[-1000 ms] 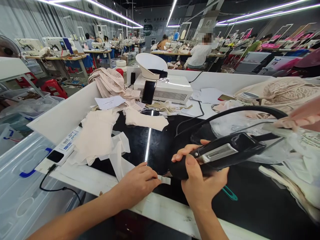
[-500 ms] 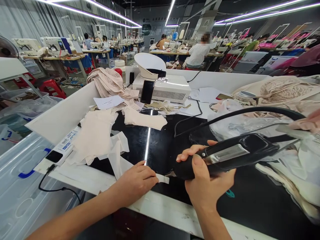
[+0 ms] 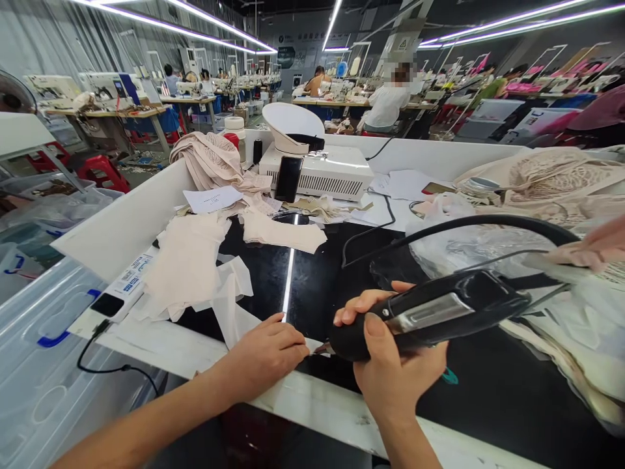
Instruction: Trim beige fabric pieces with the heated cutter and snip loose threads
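My left hand (image 3: 273,352) lies low on the black work surface (image 3: 322,286), its fingers bent and pressed together on a narrow white fabric strip (image 3: 312,343). Only the strip's short end shows past my fingertips. Wrapped in my right hand (image 3: 395,365) is a black corded handheld tool (image 3: 439,316) with a silver side panel. Its thin metal tip points left and meets the strip's end, close to my left fingertips; whether it touches the fabric I cannot tell. White fabric pieces (image 3: 232,293) lie just beyond my left hand.
Cream fabric pieces (image 3: 188,260) lie at the left, near a white power bank-like device (image 3: 107,304). A white machine (image 3: 336,172) with a phone (image 3: 288,179) stands behind. Plastic bags and fabric crowd the right. A blurred pinkish shape (image 3: 605,244) sits at the right edge.
My right hand and the tool have shifted left, bringing the tip nearer my left fingers. Less of the strip's end shows. My left hand has stayed in place.
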`<state>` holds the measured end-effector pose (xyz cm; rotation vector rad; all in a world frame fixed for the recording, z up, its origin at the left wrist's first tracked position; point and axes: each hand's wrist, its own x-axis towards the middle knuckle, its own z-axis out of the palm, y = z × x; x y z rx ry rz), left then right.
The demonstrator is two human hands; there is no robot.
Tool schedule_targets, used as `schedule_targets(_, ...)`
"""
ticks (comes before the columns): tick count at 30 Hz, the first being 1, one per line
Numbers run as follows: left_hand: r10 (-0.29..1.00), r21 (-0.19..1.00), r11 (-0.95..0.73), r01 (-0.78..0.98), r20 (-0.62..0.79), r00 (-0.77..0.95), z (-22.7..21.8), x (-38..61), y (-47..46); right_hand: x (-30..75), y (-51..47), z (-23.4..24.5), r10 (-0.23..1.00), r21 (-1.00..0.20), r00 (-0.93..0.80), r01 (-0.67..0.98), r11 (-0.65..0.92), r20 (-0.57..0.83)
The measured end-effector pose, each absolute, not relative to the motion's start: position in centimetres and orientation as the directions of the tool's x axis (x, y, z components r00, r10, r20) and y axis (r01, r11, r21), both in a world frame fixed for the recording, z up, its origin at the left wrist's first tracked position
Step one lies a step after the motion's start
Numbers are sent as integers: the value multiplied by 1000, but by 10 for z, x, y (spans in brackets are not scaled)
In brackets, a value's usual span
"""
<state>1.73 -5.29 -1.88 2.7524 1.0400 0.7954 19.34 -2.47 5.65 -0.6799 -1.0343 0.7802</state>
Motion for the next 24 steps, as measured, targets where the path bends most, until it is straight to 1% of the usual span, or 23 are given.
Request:
schedule_targets(5,630,251,-770,587,445,636,-20,17,-52,198,-23,63,791,-782,372,-220,583,486)
schedule_targets(7,627,255,-772,582,454,633,-20,17,-52,199,-23,62,795,-790,363,-205,577,486)
schedule_targets(10,604,256,-788,560,504,618,-18,17,-52,200,-24,58,801,-801,352,-190,568,485)
schedule_targets(13,601,232,-780,580,534,595,-12,18,-57,200,-26,55,807,-815,354,-175,553,472)
schedule_targets(16,652,201,-722,662,519,553,-8,18,-69,201,-29,56,810,-819,356,-173,547,466)
schedule_targets(18,691,201,-682,703,492,529,-8,17,-77,201,-32,57,803,-818,367,-162,552,469)
schedule_targets(21,737,234,-645,727,441,512,-12,15,-82,201,-36,58,785,-812,391,-139,567,481)
schedule_targets(24,765,281,-621,732,421,488,-16,13,-80,199,-40,57,773,-809,409,-127,574,485)
